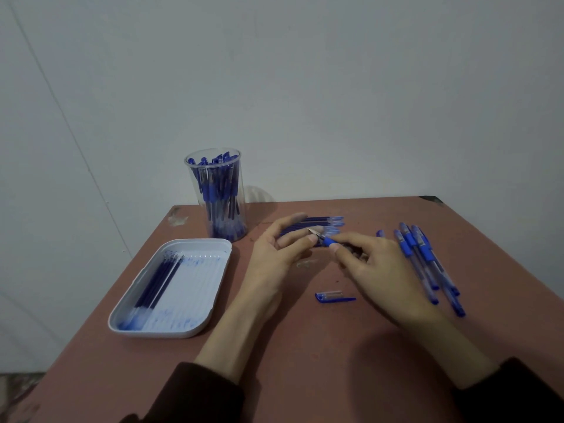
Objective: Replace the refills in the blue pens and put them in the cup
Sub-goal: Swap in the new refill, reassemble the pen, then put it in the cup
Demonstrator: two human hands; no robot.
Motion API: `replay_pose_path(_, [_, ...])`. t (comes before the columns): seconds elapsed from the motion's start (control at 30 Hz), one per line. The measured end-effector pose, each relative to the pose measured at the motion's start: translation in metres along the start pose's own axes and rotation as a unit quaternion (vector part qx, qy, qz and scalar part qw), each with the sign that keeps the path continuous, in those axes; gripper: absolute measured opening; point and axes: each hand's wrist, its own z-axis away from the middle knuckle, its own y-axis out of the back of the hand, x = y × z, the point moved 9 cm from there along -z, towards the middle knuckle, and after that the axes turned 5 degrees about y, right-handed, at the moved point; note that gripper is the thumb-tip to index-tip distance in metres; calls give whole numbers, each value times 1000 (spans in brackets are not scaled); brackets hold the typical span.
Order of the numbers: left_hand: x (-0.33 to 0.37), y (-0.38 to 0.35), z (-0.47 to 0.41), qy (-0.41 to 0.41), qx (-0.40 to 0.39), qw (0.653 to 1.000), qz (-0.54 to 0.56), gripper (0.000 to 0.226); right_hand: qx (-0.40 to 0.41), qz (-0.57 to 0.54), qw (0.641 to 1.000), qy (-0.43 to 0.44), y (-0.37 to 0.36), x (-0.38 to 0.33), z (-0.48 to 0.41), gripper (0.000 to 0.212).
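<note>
At the left of the reddish bench (305, 346) lies a white tray (158, 331), ink-smeared inside, with a few dark refills (155, 285) lying along its left half. Just beyond its far right corner a clear cup (218, 193) stands upright near the bench's far edge, packed with blue pens set on end.

Right of the tray, the left hand (280, 248) reaches out from a dark sleeve (207, 392), palm turned partly up. Its thumb and a fingertip pinch the silver cone at the tip of a pen (328, 241), and the other fingers are stretched out loosely. Behind both hands, on the far side, a row of fresh refills (323, 224) lies side by side on the bench, partly hidden by the left fingers.

The pen is held just above the bench between the two hands, its tip pointing left. The right hand (375, 267) grips it by the blue rubber sleeve, thumb and fingers curled around the barrel. Nearer than the hands, a pen cap (334, 297) lies alone on the bench. A small blue piece (380, 232) sits beyond the right knuckles; I cannot tell what it is.

At the far right, a bunch of loose pens (427, 261) lies on the bench, partly overlapping, just beside the right hand.
</note>
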Motion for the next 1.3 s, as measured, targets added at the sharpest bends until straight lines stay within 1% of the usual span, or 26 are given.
replay_pose_path(0.07, [-1, -2, 0, 3, -9, 999, 33, 41, -3, -24, 1000, -6, -1, -1, 0, 17])
replay_pose_path(0.1, [-1, -2, 0, 2, -7, 999, 38, 41, -6, -34, 999, -7, -2, -1, 0, 17])
replay_pose_path(0.17, [0, 1, 0, -4, 6, 1000, 29, 33, -10, -66, 998, -11, -3, -2, 0, 17])
replay_pose_path(0.23, [0, 5, 0, -8, 23, 1000, -18, 20, -6, -110, 994, -11, -3, -2, -1, 15])
replay_pose_path(0.3, [-1, 5, 0, -10, 21, 998, -61, 8, -2, -129, 992, -10, -3, 1, -1, 15])
replay_pose_path(0.33, [-1, 4, 0, -5, 15, 998, -62, 8, -1, -128, 992, -12, -3, 2, -1, 14])
replay_pose_path(0.47, [-2, -4, 2, 7, -20, 998, -60, 29, 13, -121, 992, -11, -1, 0, -1, 18])
replay_pose_path(0.57, [-5, -5, 1, 11, -28, 998, -50, 25, -13, -115, 993, -17, -4, -4, 2, 17])
replay_pose_path(0.6, [-5, -6, 1, 11, -30, 998, -48, 27, -21, -115, 993, -18, -5, -5, 2, 16])
replay_pose_path(0.67, [-6, -4, 1, 10, -25, 999, -47, 32, -32, -137, 990, -21, -6, -5, 3, 16])
replay_pose_path(0.7, [-5, -3, 0, 9, -19, 999, -47, 30, -34, -159, 986, -25, -6, -4, 2, 16])
replay_pose_path(0.77, [-2, 0, 0, -1, -5, 998, -58, 17, -29, -194, 980, -31, -5, -3, 1, 17])
replay_pose_path(0.8, [-1, 1, 0, -6, 0, 998, -61, 10, -23, -196, 980, -31, -4, -3, 1, 17])
replay_pose_path(0.83, [-2, 2, 0, -2, 1, 998, -57, 8, -14, -183, 983, -29, -2, -2, 0, 16])
replay_pose_path(0.87, [-4, 1, 0, 7, -4, 999, -42, 9, -5, -160, 987, -25, -2, -2, 0, 17])
replay_pose_path(0.97, [-4, -3, 1, 12, -23, 1000, -13, 35, -4, -110, 994, -22, -3, -4, 1, 22])
replay_pose_path(1.0, [-3, -3, 1, 9, -22, 1000, -16, 36, -14, -115, 993, -28, -4, -5, 2, 21])
replay_pose_path(1.03, [-4, -3, 1, 6, -23, 1000, -14, 32, -30, -131, 990, -38, -7, -6, 2, 19])
replay_pose_path(1.1, [-6, -3, -1, 13, -35, 999, 3, 19, -75, -197, 974, -80, -15, -2, 4, 23])
replay_pose_path(1.17, [-11, -8, -1, 24, -60, 998, 22, 11, -120, -287, 940, -142, -25, 4, 8, 28])
replay_pose_path(1.23, [-11, -15, 2, 30, -86, 995, 47, 11, -146, -354, 906, -180, -31, 7, 10, 23])
replay_pose_path(1.3, [-8, -22, 5, 30, -114, 991, 65, 16, -162, -378, 891, -194, -34, 7, 12, 25])
